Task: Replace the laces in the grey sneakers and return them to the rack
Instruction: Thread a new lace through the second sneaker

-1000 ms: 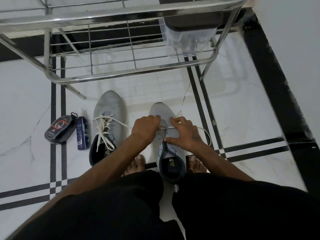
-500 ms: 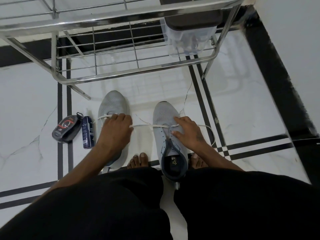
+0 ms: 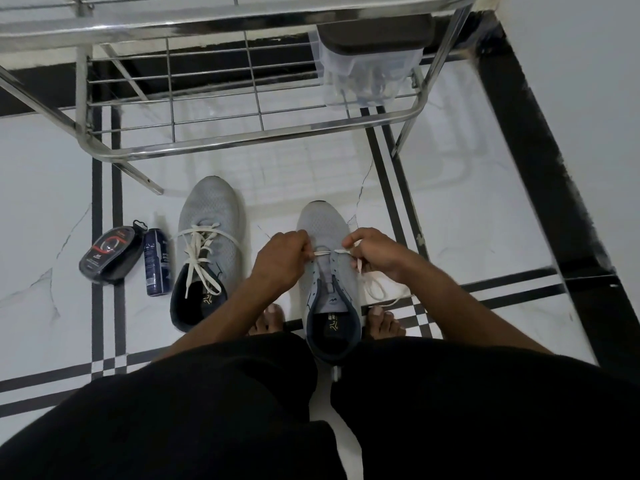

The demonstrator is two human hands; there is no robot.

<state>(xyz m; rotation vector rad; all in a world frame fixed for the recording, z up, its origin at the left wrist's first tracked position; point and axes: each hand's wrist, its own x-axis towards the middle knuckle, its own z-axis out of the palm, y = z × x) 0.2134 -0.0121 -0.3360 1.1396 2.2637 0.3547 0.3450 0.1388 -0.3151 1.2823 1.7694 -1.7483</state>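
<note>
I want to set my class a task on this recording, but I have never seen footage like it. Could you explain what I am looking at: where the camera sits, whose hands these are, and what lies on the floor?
There is no machine: a person wears one camera on the head, looking down at their own bare hands. The left hand and right hand each pinch an end of a white lace across the right grey sneaker. Beside it stands the left grey sneaker, loosely laced. Left of that lie a dark spray can and a black oval case. Ahead stands a metal rack holding a clear plastic box.
</note>
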